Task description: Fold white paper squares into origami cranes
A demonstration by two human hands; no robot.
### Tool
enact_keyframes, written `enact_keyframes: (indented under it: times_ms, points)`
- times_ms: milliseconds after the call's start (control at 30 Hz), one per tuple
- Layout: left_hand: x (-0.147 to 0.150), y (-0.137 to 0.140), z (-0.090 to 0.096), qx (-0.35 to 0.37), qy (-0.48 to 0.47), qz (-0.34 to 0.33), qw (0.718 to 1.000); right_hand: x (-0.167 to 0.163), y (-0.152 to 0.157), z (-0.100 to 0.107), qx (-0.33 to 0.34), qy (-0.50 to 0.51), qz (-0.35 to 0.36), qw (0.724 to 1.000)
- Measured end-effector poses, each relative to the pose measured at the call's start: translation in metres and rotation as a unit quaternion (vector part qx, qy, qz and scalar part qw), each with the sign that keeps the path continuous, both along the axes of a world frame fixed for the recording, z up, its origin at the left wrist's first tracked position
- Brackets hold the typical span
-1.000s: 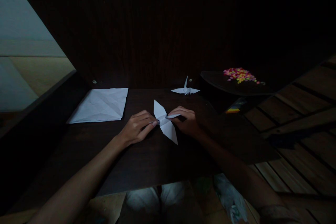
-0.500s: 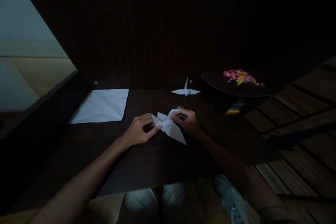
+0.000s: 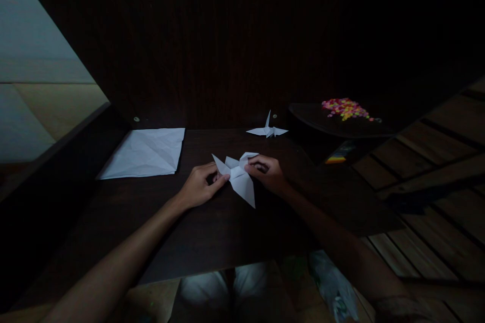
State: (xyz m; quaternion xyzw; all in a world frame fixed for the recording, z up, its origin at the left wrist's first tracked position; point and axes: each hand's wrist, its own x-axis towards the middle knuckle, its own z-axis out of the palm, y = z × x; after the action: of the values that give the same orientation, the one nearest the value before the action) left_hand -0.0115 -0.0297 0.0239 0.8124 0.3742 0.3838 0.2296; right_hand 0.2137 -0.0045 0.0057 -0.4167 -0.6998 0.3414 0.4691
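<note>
A white origami crane (image 3: 243, 185) is held between both hands just above the dark tabletop, its wings spread and one wing pointing down toward me. My left hand (image 3: 202, 183) pinches its left end between thumb and fingers. On the other side, my right hand (image 3: 268, 171) grips the folded paper near its right end, the thumb lying on top. A second white paper crane (image 3: 268, 131) stands at the back of the table, apart from both hands.
Creased white paper sheets (image 3: 146, 152) lie at the back left. A pile of small colourful pieces (image 3: 348, 108) rests on a dark rounded shelf (image 3: 303, 111) at the right. A dark raised side panel (image 3: 60, 154) bounds the table's left. A plastic bag (image 3: 333, 282) is below, near my legs.
The crane in my hands has turned slightly, so its near wing points more straight toward me and its left tip stands higher. Both hands keep their hold.
</note>
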Motion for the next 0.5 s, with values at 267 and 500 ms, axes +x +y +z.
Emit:
enact_keyframes:
  times_ms: [267,500]
  points:
    - [0.0022,-0.0012,0.0003,-0.021,0.000,-0.012,1.000,-0.0012,-0.0014,0.0036,0.028,-0.021,0.001,0.999]
    - [-0.0004,0.0005,-0.0033,-0.014,0.028,-0.025,0.999,-0.0004,-0.0037,0.0032,0.049,-0.028,0.017,0.998]
